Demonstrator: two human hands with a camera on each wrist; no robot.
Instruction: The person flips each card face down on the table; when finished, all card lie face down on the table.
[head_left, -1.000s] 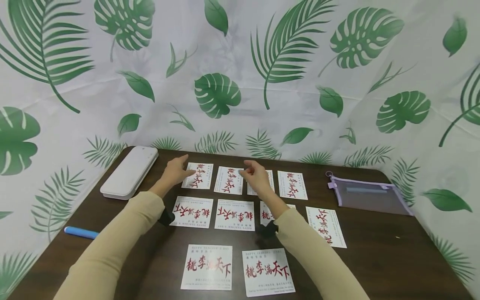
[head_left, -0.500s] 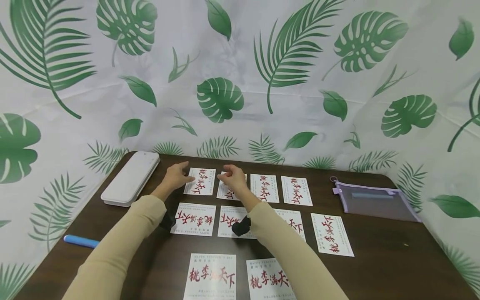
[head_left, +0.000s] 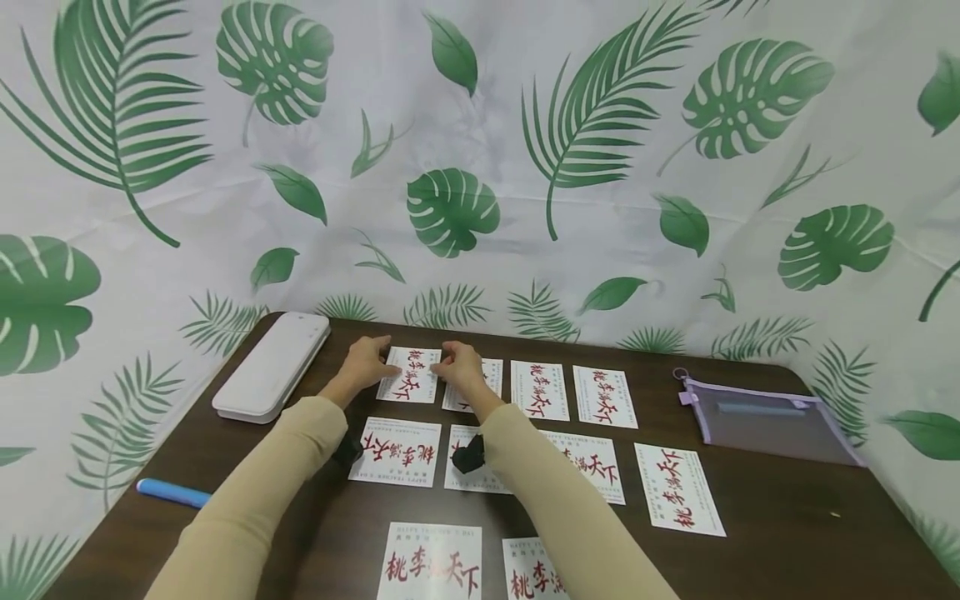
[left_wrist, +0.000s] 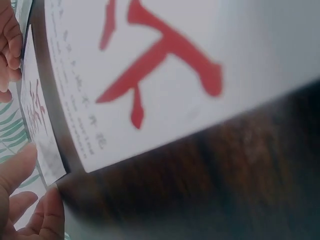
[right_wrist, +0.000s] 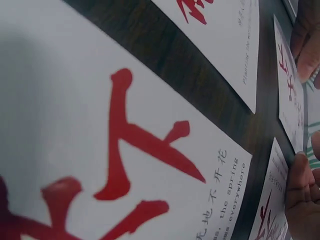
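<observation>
A square white card (head_left: 414, 385) with red Chinese characters lies at the left end of the far row, between my two hands. My left hand (head_left: 363, 365) is at its left edge, thumb resting on the face and index finger stretched toward the far corner. At the right edge is my right hand (head_left: 463, 371), fingertips right at the border, partly covering the neighbouring card (head_left: 492, 375). In the left wrist view, fingers (left_wrist: 52, 210) of my left hand sit by the card's corner. The right wrist view shows fingertips (right_wrist: 298, 162) of my right hand at the same card's edge.
More such cards lie in rows, including a middle-row card (head_left: 395, 452) and a near card (head_left: 431, 560). A white case (head_left: 272, 367) stands far left, a blue pen-like stick (head_left: 174, 492) near it. A purple mesh pouch (head_left: 772, 421) lies right. A leaf-print curtain (head_left: 525, 208) hangs behind.
My right hand has moved left, from the third far-row card across the second to the first card's right edge. My left hand has closed in on that card's left edge. The view shifted slightly.
</observation>
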